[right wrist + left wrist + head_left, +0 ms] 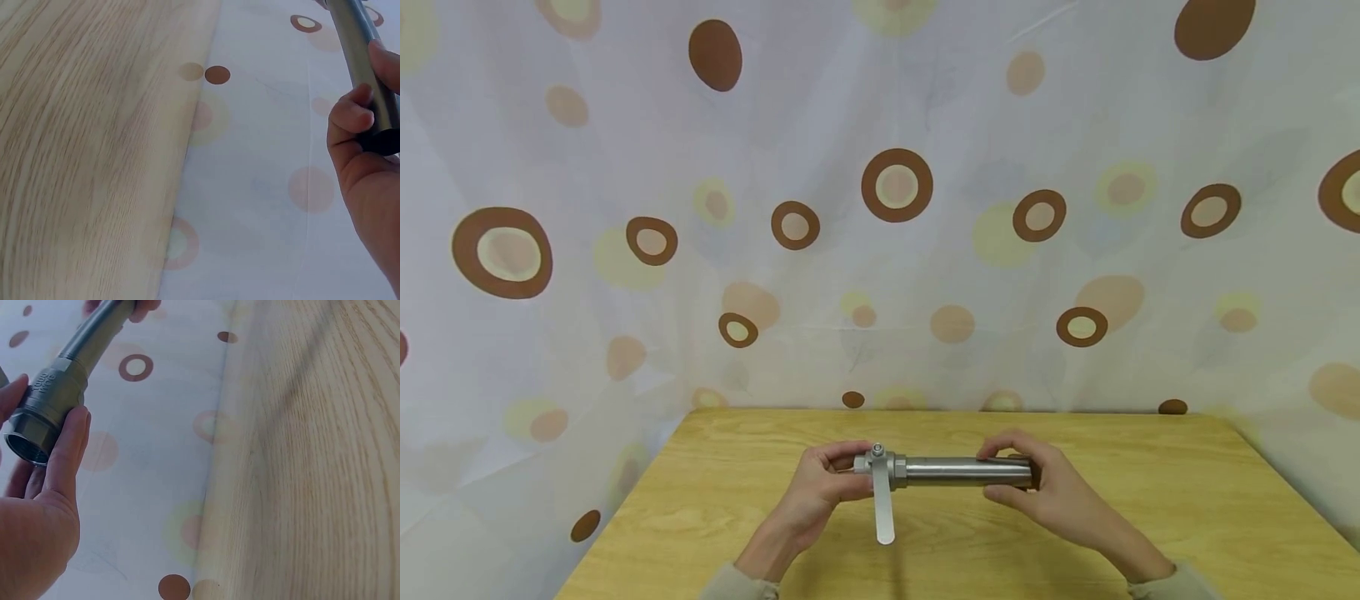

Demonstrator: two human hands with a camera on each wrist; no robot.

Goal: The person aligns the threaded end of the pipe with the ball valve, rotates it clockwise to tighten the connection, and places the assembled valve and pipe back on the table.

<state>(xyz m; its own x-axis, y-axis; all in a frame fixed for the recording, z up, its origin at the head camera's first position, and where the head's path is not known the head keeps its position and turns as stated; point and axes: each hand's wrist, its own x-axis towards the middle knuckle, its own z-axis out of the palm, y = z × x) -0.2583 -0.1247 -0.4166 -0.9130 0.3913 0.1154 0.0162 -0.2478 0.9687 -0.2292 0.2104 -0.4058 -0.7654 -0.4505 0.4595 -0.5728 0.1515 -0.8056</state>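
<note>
A metal ball valve [889, 468] with a flat lever handle [883, 508] is joined to a straight metal pipe [951, 470], and both are held level above the table. My left hand [820, 492] grips the valve's end between thumb and fingers. At the pipe's far end, my right hand [1045, 487] holds it with thumb and fingers around it. The lever points toward me. In the left wrist view the valve body [51, 394] shows raised lettering and an open threaded end. The right wrist view shows the pipe [361, 56] ending in a dark opening by the palm.
The wooden table [715, 533] lies beneath both hands. Behind it and along both sides hangs a pale curtain [820, 358] printed with brown, beige and yellow circles, meeting the table's back edge.
</note>
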